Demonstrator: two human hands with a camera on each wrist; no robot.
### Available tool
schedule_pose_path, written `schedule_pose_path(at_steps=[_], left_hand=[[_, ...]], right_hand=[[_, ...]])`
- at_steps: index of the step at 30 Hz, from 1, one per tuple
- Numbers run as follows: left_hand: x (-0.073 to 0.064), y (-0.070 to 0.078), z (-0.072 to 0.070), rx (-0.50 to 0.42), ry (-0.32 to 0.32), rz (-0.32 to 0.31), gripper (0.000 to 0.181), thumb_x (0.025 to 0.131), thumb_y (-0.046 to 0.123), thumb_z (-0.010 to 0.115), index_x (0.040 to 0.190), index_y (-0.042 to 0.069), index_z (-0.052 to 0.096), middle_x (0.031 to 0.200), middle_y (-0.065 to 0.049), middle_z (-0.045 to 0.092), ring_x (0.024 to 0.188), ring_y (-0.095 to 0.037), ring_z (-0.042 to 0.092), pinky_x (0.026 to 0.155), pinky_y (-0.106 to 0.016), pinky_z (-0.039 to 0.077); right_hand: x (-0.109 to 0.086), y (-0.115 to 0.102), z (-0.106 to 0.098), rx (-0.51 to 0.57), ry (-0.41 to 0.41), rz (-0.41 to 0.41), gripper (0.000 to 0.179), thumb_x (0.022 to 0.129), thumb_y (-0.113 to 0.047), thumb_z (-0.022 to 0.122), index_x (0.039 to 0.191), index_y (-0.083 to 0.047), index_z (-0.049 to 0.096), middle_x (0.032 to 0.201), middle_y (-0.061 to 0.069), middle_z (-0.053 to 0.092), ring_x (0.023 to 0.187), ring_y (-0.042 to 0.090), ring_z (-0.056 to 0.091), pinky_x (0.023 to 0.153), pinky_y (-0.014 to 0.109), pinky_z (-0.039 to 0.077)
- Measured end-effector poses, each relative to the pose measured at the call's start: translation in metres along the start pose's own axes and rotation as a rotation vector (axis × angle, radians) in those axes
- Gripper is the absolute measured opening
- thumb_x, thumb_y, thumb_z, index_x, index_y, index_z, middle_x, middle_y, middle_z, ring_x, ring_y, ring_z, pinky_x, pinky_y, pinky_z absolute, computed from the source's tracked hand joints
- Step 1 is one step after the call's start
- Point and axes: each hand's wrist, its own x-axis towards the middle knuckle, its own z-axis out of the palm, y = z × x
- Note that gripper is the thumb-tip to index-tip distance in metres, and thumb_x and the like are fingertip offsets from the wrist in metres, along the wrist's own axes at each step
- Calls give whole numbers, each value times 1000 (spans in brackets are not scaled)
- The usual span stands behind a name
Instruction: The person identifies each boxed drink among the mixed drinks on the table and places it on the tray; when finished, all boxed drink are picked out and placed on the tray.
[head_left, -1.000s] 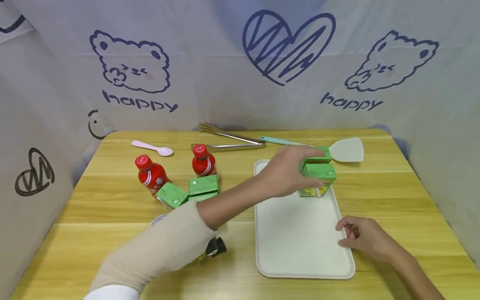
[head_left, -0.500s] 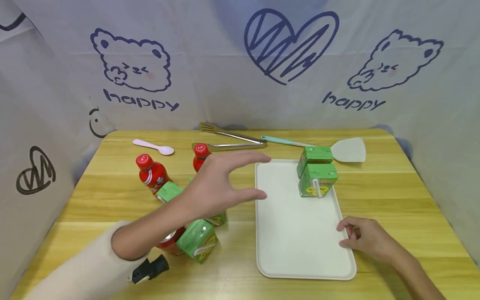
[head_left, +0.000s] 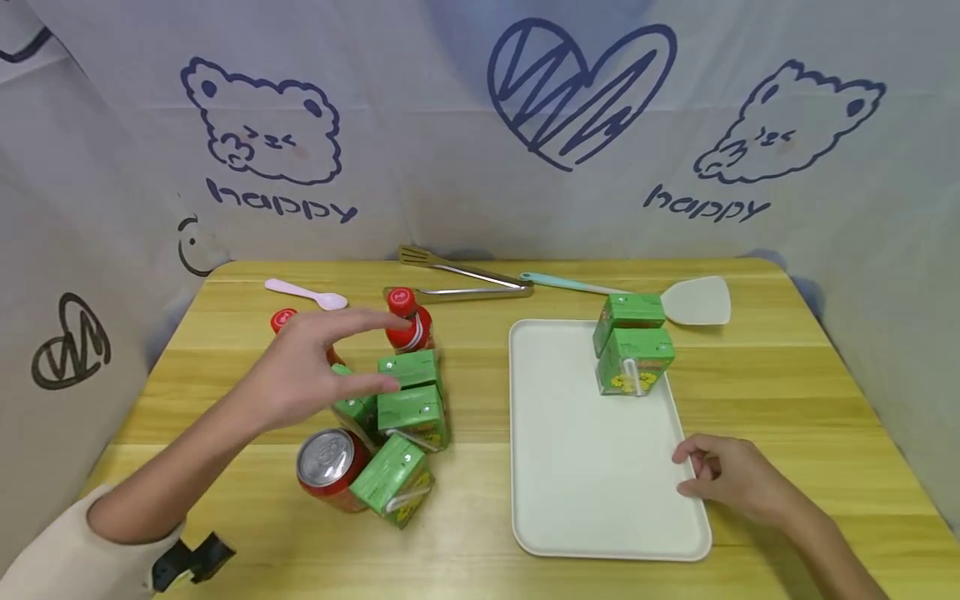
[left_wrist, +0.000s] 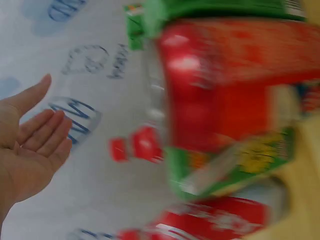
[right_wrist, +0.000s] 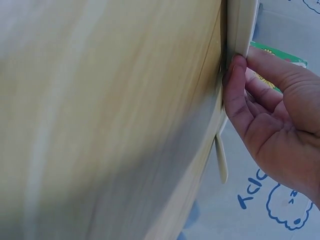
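My left hand (head_left: 296,371) hovers over the left group with fingers and thumb spread, holding nothing. Beneath and beside it stand several green juice boxes (head_left: 412,412), a red soda can (head_left: 326,458) and two red bottles (head_left: 411,332), one mostly hidden behind the hand. In the left wrist view the soda can (left_wrist: 190,90) looms close, blurred, apart from the fingers. My right hand (head_left: 731,475) pinches the right rim of a cream tray (head_left: 592,492); the right wrist view shows thumb and fingers on that rim. Two juice boxes (head_left: 636,360) stand at the tray's far right corner.
Along the back of the wooden table (head_left: 795,400) lie a pink spoon (head_left: 307,294), metal tongs (head_left: 480,292) and a spatula (head_left: 697,300) with a teal handle. A white cloth (head_left: 420,125) with drawings hangs behind and at the sides.
My left hand has drawn back leftward from beside the two juice boxes on the tray to above the left group. The right hand and tray have stayed in place.
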Motion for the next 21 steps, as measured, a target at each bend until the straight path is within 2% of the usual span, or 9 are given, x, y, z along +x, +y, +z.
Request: schedule_pose_path(at_steps=[7,10,13,15,21], left_hand=[[-23,-46,-5,-23,-17,-132,48,76,29,80,121,20,64,120,1,66,115,-21,59,96,-44,48],[-32,-59,-4,-23,-34,-190,49,74,27,81,120,21,64,117,2,67,112,-21,60,96,-47,47],[-37,-68,1,-16,-50,-219,51,71,21,83,119,22,65,116,1,67,108,-21,61,95,-50,47],[-39,-71,3,-2,-50,-220,52,69,15,84,117,23,66,116,0,68,105,-20,61,94,-50,47],[-40,-76,9,115,-52,-150,54,66,8,85,115,20,67,111,-1,69,94,-16,61,81,-34,52]], right_hand=[[0,0,1,-4,-1,3,26,76,-13,77,97,-7,63,74,1,48,62,4,45,52,19,38],[0,0,1,-7,-1,10,26,76,-13,77,97,-7,62,74,1,48,62,4,44,52,19,38],[0,0,2,-8,1,12,26,77,-13,77,97,-7,62,73,1,48,61,4,45,52,19,38],[-1,0,2,-8,2,10,26,77,-13,77,97,-7,62,73,1,48,61,4,44,52,19,37],[-1,-1,1,-2,4,8,26,77,-12,77,97,-6,62,73,1,47,61,4,44,51,19,37]])
